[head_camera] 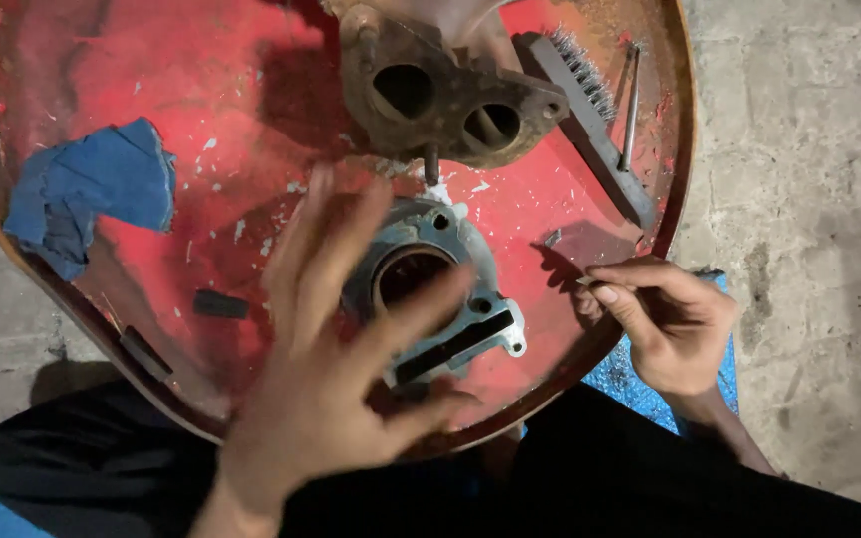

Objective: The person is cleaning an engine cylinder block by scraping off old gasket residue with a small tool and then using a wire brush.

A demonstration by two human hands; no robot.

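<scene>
Now | our left hand was spread, blurred, over the cylinder | right hand pinched a small part | brush lay unused on the tray.

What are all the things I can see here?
Tray: one, red with chipped paint and a rusty rim, across the person's lap.
Cloth: one, blue, crumpled, left side of the tray.
Rusty metal part: one, brown, two round holes, top middle of the tray.
Grey metal part: one, silver-grey with a big round hole, tray centre, partly behind the left hand.
Wire brush: one, grey, upper right of the tray.
Rod: one, thin, grey, beside the brush.
Small dark block: one, black, lower left of the tray.
Floor: grey concrete, around the tray.
Left hand: open, blurred, fingers spread over the grey part.
Right hand: at the tray's right rim, fingers pinched together.
</scene>
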